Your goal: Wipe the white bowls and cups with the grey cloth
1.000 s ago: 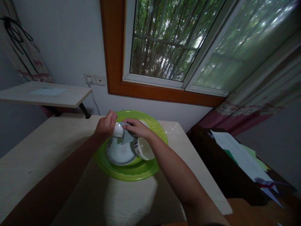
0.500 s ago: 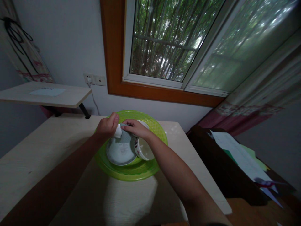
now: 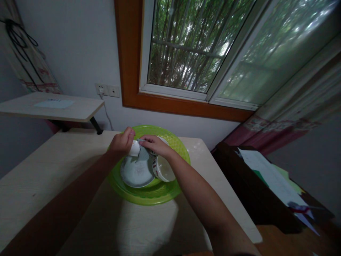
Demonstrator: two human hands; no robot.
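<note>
My left hand (image 3: 122, 142) is closed round a small white piece of crockery (image 3: 134, 148), mostly covered by the fingers. Close beside it, my right hand (image 3: 153, 143) pinches a thin grey cloth (image 3: 144, 153) against the crockery's edge. The cloth hangs down over a white plate (image 3: 137, 173) lying in a green plastic basin (image 3: 149, 200). Right of the plate, a white bowl with a red pattern (image 3: 163, 169) tilts on its side, partly behind my right wrist. Another white rim (image 3: 163, 140) shows behind my right hand.
The basin stands on a pale wooden table (image 3: 87, 149) against the wall. A raised shelf (image 3: 80, 108) with a paper label is at left. Beyond the table's right edge, a dark cabinet (image 3: 234, 177) holds papers (image 3: 269, 174). A window (image 3: 186, 53) is above.
The white crockery has turned slightly in my left hand, showing more of its side. My right fingers and the cloth have shifted a little at its edge.
</note>
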